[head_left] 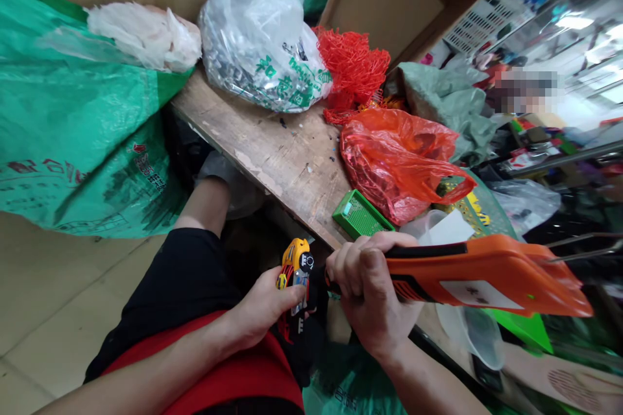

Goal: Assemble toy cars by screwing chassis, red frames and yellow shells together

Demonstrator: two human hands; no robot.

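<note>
Wooden bench (257, 149), fingers (357, 266) around orange tool (487, 275)

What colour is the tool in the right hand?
The tool is orange with a black stripe, clearest in the head view.

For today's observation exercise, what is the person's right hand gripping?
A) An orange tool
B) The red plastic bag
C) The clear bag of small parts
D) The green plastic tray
A. The right hand is closed around the near end of the orange tool, while the left hand holds a small yellow object.
</note>
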